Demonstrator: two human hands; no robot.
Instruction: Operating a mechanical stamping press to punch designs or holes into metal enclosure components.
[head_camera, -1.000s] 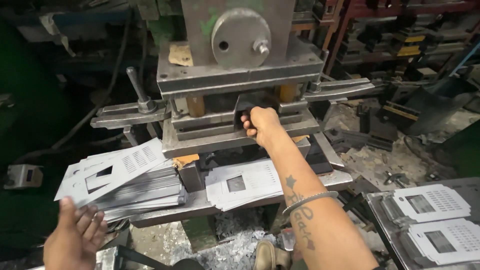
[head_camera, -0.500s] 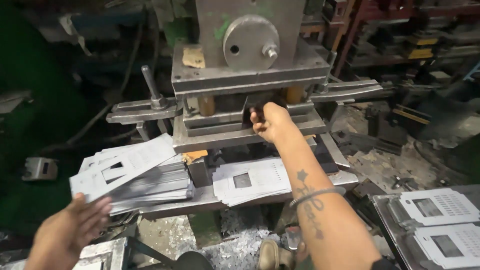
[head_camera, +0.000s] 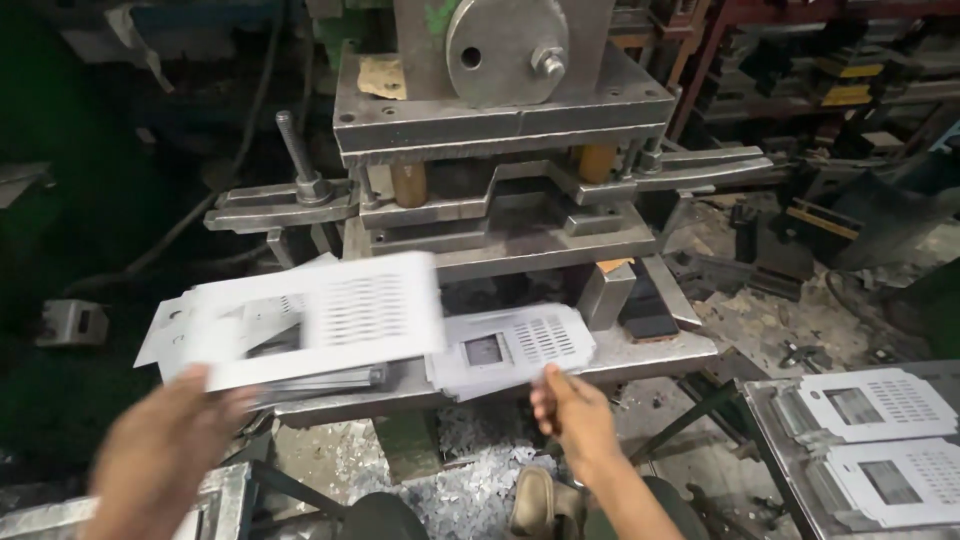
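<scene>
My left hand (head_camera: 160, 455), blurred by motion, grips a white perforated metal plate (head_camera: 325, 320) by its near corner and holds it tilted above the stack of similar plates (head_camera: 300, 378) on the left of the press bed. My right hand (head_camera: 572, 415) is below the bed's front edge, its fingertips pinching the near edge of a punched plate (head_camera: 515, 345) with a square window that lies on a small pile at the bed's middle. The press die (head_camera: 510, 225) behind the two plates stands with nothing visible in its gap.
The heavy steel press (head_camera: 500, 110) fills the middle, with clamp bars sticking out left and right. A metal tray (head_camera: 770, 420) at the right holds finished plates (head_camera: 865, 400). Metal scrap (head_camera: 470, 470) covers the floor near a shoe (head_camera: 535, 500). Dark racks of parts stand at the back right.
My right hand has pulled out of the die gap and come down to the punched plate at the bed's front. My left hand has risen from below and lifted a plate off the left stack.
</scene>
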